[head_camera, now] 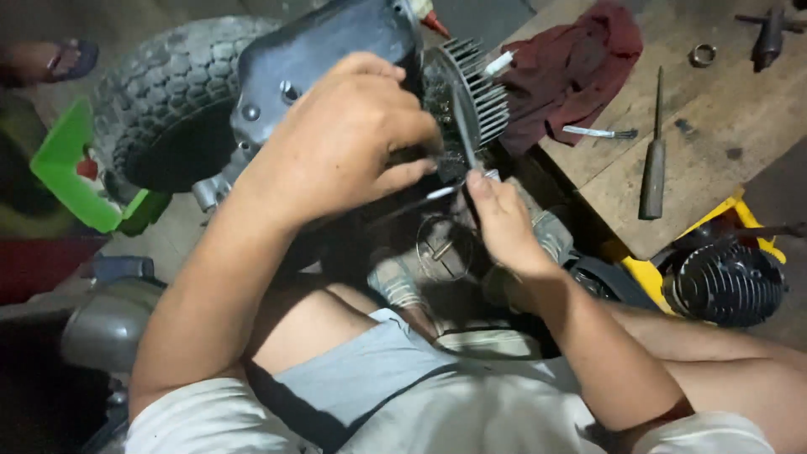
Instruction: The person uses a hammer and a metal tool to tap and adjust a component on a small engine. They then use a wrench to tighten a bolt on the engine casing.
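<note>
the finned engine cylinder (475,97) sits at the centre of the view, at about twelve o'clock from the person's lap, joined to a dark engine case (328,55). the left hand (345,139) lies over the case, fingers closed on it, likely to steady it. the right hand (504,219), at five o'clock from the fins, has its fingers pinched together on a thin metal tool (462,126) that reaches up against the fins. a knobbly tyre (164,101) lies at nine o'clock. at two o'clock a wooden desk (714,126) carries a dark red rag (572,71), a screwdriver (653,160) and a small ring (702,55). another finned part (723,282) rests at four o'clock by a yellow frame.
</note>
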